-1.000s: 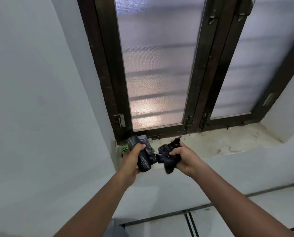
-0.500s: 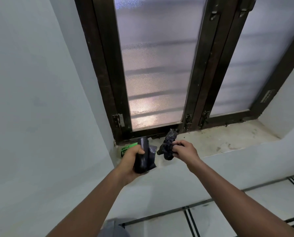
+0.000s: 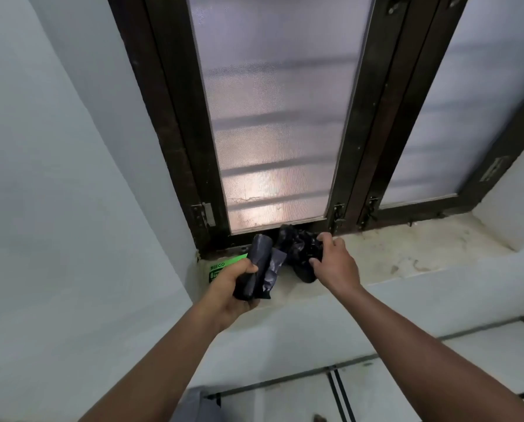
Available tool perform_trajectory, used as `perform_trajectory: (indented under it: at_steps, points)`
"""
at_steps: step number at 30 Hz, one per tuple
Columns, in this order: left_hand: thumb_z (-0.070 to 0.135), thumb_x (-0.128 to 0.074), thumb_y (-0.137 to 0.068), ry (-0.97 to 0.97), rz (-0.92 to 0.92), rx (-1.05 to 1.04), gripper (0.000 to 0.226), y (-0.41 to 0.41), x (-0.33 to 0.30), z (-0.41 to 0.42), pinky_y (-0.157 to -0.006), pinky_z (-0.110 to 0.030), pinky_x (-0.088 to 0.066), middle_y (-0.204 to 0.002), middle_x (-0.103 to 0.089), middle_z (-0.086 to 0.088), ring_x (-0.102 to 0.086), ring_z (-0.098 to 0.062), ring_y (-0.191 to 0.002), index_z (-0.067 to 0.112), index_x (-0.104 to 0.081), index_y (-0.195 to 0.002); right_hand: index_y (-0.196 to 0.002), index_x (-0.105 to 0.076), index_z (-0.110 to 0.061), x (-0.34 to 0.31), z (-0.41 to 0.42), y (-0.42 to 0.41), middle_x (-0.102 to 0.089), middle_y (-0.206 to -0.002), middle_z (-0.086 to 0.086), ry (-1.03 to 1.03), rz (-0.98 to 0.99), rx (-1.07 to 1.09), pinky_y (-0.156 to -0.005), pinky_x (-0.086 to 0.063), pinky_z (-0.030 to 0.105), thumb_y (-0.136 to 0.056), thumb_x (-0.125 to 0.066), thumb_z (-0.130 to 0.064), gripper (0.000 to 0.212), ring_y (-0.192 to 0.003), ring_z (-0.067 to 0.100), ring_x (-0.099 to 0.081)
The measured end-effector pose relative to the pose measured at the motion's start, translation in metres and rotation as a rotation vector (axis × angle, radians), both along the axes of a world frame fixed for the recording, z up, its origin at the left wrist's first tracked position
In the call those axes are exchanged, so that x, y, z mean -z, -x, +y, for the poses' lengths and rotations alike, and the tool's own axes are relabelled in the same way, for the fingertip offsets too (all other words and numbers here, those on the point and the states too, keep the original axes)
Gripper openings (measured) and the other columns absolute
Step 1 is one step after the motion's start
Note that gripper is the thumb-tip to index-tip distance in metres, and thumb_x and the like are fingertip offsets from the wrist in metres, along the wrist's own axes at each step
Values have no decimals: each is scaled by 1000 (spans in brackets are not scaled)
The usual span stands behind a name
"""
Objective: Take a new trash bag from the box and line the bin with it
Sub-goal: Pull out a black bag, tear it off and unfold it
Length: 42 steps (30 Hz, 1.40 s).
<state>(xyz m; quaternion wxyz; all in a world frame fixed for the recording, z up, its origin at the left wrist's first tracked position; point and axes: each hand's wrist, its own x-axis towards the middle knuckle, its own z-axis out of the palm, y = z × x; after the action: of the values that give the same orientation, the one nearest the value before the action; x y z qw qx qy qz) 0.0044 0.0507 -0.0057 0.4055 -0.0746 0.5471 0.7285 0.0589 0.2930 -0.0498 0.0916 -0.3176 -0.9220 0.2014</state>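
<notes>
Both arms reach fwd to a window sill (image 3: 407, 257), stained and pale, at the foot of a dark-framed window (image 3: 373, 132) w/ frosted glass.

Left hand (image 3: 233, 287) holds a roll of trash bags (image 3: 254, 269), dark grey-blue, roughly upright and tilted a bit. Fingers (image 3: 248, 266) wrapped round the roll's lower half, thumb across the front; grip closed on it. A loose flap of bag hangs off the roll's right side. Roll is above the sill's front edge, near the left corner.

Just behind/left of that hand, a green box (image 3: 216, 269) lies on the sill in the corner vs. the wall (image 3: 72, 208); printed lettering on it, too small to read fully. Hand covers most of it.

Right hand (image 3: 334, 263) is on a crumpled black trash bag (image 3: 297, 248), bunched up, resting on the sill close to the window frame. Fingers spread partway and curled over the bag's right side, tips touching the plastic; looks like a loose hold, not a tight fist. Can't tell if the crumpled bag and the roll are joined; they sit just beside each other, flap near the bag's edge.

Below the sill: white wall, then pale floor (image 3: 437, 376) w/ dark lines. A grey bit of clothing (image 3: 196, 403) shows at bottom edge, betw. the forearms. No bin in view.
</notes>
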Motion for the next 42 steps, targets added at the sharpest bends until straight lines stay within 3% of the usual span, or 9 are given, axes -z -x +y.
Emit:
perform_trajectory:
  at_steps: [3, 7, 11, 14, 18, 26, 33, 38, 42]
  points:
    - [16, -65, -86, 28, 17, -12, 37, 4, 0, 15, -74, -40, -57, -114, -71, -15, -65, -30, -99, 11, -67, -122, -112, -55, -25, 9, 15, 6, -60, -109, 0, -360, -36, -95, -68, -47, 34, -84, -79, -31, 37, -96, 25, -59]
    - [15, -66, -81, 27, 80, -20, 37, 4, -6, 48, -78, -40, -63, -107, -73, -15, -70, -29, -98, 10, -68, -118, -101, -62, -21, 26, 31, 20, -50, -102, 2, -204, -6, -319, -58, -48, 34, -86, -67, -7, 20, -72, 26, -60]
    - [15, -70, -87, 142, 224, 45, 30, 10, -10, 81, -85, -41, -62, -113, -78, -9, -71, -24, -102, 21, -75, -116, -113, -77, -31, 35, 44, 32, -72, -116, -5, 277, -284, -496, -88, -52, 23, -85, -54, -5, 45, -110, 19, -64]
    - [22, -76, -81, 300, 319, 67, 29, 13, -8, 99, -70, -34, -63, -102, -81, -1, -75, -18, -90, 30, -77, -109, -84, -76, -34, 35, 55, 33, -72, -95, -15, 573, -140, -346, -68, -44, 8, -79, -50, 1, 44, -98, 12, -65]
    - [35, -82, -61, 414, 361, 66, 49, 14, -4, 114, -67, -32, -58, -104, -77, 3, -75, -18, -89, 28, -73, -109, -79, -74, -25, 19, 69, 27, -71, -75, -14, 916, 173, -93, -71, -49, 26, -82, -53, -3, 31, -80, 16, -63]
    - [-2, -80, -81, 242, 314, 51, 33, 17, 6, 127, -52, -23, -48, -86, -71, 4, -65, -10, -67, 26, -72, -98, -130, -65, -8, 4, 91, 20, -71, -108, 15, 1650, 263, 36, -87, -58, 42, -99, -55, -26, 38, -103, 34, -70]
    - [-12, -85, -72, 314, 531, 141, 48, 20, 2, 124, -78, -43, -57, -96, -71, -9, -65, -28, -80, 18, -76, -109, -121, -69, -12, -8, 87, 18, -69, -128, 16, 1611, 127, -200, -83, -60, 31, -82, -86, -29, 46, -107, 28, -74]
    - [-3, -92, -69, 380, 608, 123, 51, 24, 1, 109, -56, -19, -53, -98, -76, -7, -69, -3, -63, 22, -77, -111, -123, -68, -6, -12, 77, 20, -70, -127, 19, 1538, 89, -214, -85, -60, 28, -71, -93, -31, 63, -109, 30, -74]
    - [3, -94, -68, 376, 624, 89, 50, 27, -1, 100, -62, -32, -54, -95, -78, -6, -66, -14, -65, 27, -78, -109, -108, -80, -20, -26, 63, 20, -78, -112, 9, 1384, -1, -221, -77, -60, 26, -67, -89, -58, 56, -97, 26, -77]
